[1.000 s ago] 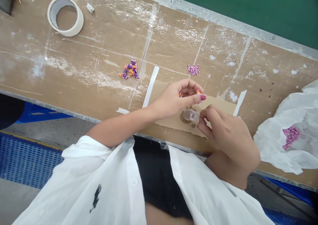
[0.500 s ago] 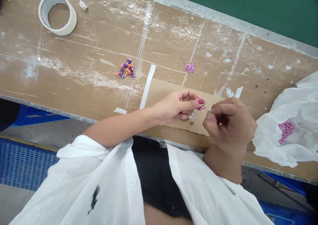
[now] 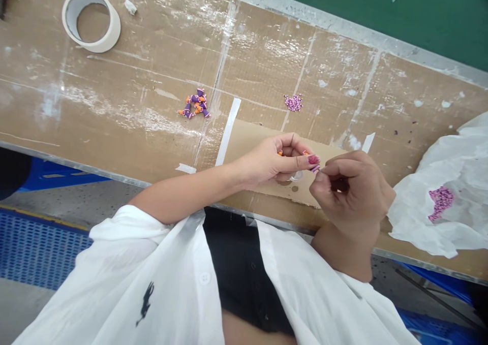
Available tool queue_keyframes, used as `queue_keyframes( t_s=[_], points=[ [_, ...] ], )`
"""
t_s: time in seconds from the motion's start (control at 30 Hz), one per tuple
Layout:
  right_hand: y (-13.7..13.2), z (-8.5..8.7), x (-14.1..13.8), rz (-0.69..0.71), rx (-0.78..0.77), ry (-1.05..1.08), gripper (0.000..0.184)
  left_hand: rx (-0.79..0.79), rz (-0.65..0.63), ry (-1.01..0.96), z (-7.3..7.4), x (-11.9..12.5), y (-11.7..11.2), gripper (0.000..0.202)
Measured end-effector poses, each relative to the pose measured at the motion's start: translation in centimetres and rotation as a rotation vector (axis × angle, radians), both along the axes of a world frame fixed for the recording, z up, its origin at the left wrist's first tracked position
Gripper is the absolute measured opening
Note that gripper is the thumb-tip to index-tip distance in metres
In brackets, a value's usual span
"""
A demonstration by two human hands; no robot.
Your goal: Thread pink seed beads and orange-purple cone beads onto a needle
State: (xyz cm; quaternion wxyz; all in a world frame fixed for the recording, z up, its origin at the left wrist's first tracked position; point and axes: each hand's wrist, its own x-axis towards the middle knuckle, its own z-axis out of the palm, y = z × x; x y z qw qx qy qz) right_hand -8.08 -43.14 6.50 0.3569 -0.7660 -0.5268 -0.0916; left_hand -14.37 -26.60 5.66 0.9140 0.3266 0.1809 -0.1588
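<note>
Purple-and-orange figure (image 3: 315, 169) pinched in left hand (image 3: 280, 160); right hand (image 3: 351, 188) just beside it, fingertips pressed together, contents unclear.

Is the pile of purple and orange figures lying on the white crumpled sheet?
No, the purple and orange figures lie on the brown tabletop, well to the left of the white crumpled sheet.

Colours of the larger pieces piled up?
The larger pieces are purple, orange and pink; clearest in head view.
</note>
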Motion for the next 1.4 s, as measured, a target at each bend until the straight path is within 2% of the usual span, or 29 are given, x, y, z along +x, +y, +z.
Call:
queue_keyframes(
  t_s=[0.37, 0.6, 0.77, 0.9, 0.97, 1.03, 1.1, 1.2, 1.27, 1.33, 1.4],
  points=[
    [0.3, -0.2, 0.0, 0.003, -0.004, -0.015, 0.024, 0.073, 0.062, 0.055, 0.2, -0.2, -0.1, 0.047],
    [0.5, -0.3, 0.4, 0.008, -0.015, -0.006, 0.022, 0.091, 0.039, 0.02, -0.1, -0.1, 0.3, 0.047],
    [0.3, 0.2, 0.5, 0.028, 0.04, 0.146, 0.016, 0.049, 0.059, -0.011, 0.3, -0.1, 0.7, 0.043],
    [0.6, 0.8, 2.3, 0.007, 0.146, 0.268, 0.011, -0.055, 0.147, -0.085, 0.5, -0.3, 0.9, 0.032],
    [2.0, 0.9, 4.0, -0.044, 0.097, 0.308, 0.01, -0.108, 0.198, -0.086, 0.7, -0.5, 1.0, 0.023],
    [4.8, 0.9, 5.7, -0.043, -0.063, 0.377, 0.01, -0.158, 0.219, -0.062, 1.0, -0.7, 1.1, 0.017],
    [8.4, 0.9, 6.8, 0.071, -0.207, 0.442, 0.012, -0.199, 0.218, -0.037, 1.4, -0.9, 1.3, 0.014],
    [14.1, 0.9, 7.3, 0.266, -0.424, 0.508, 0.013, -0.202, 0.288, 0.003, 1.7, -0.7, 1.8, 0.024],
    [17.1, 0.8, 7.1, 0.346, -0.521, 0.525, 0.016, -0.17, 0.423, 0.036, 1.9, -0.7, 2.0, 0.033],
    [19.3, 0.7, 6.8, 0.394, -0.612, 0.528, 0.02, -0.143, 0.569, 0.044, 2.0, -0.8, 1.9, 0.041],
    [20.9, 0.5, 6.5, 0.429, -0.721, 0.503, 0.024, -0.109, 0.621, -0.032, 2.2, -1.4, 1.5, 0.047]
  ],
)
